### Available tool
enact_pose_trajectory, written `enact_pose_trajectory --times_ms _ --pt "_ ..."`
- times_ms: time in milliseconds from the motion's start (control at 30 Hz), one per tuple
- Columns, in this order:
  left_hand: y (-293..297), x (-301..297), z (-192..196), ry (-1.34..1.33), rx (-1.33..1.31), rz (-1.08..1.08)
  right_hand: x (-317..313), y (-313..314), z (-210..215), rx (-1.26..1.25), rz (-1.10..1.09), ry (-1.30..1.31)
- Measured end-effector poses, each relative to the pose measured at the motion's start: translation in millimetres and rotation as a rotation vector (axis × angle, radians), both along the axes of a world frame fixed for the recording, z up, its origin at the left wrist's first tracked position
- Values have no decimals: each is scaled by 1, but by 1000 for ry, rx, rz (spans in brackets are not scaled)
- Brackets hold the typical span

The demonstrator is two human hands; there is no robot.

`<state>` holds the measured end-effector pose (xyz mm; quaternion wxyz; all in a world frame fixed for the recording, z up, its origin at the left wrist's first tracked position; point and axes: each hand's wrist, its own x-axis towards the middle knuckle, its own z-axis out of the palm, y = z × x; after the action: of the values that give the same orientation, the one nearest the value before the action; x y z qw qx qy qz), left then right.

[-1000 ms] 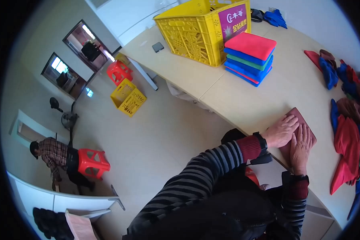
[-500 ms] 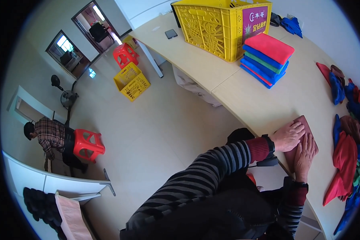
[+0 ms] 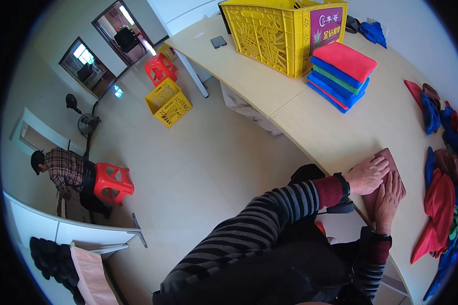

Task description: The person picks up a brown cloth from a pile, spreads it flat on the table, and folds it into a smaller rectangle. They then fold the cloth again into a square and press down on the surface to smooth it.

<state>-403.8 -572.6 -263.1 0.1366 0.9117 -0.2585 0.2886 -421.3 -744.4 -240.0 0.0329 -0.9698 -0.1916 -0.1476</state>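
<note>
A folded brown-maroon cloth lies on the light wooden table close to its near edge. My left hand rests on it from the left, fingers stretched out and palm down. Beside it, my right hand lies flat on the same cloth, its fingers extended and almost touching the left fingers. Both hands press from above, and nothing is gripped. Part of the cloth is hidden under them. Farther off stands a neat stack of folded cloths in red, blue and green.
Loose heaped cloths run along the table's right side. A yellow plastic crate and a phone are at the far end. On the floor stand another yellow crate and red stools. A person bends over at the left.
</note>
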Motion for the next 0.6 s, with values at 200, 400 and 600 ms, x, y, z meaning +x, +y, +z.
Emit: enact_pose_trajectory --times_ms 200,400,600 --pt "0 2 -3 -81 -14 12 2 0 -1 42 33 -8" --pt "1 -3 8 24 3 -19 3 -5 -5 26 25 -14" --pt "3 -4 8 -2 4 1 4 -3 -4 26 32 -7"
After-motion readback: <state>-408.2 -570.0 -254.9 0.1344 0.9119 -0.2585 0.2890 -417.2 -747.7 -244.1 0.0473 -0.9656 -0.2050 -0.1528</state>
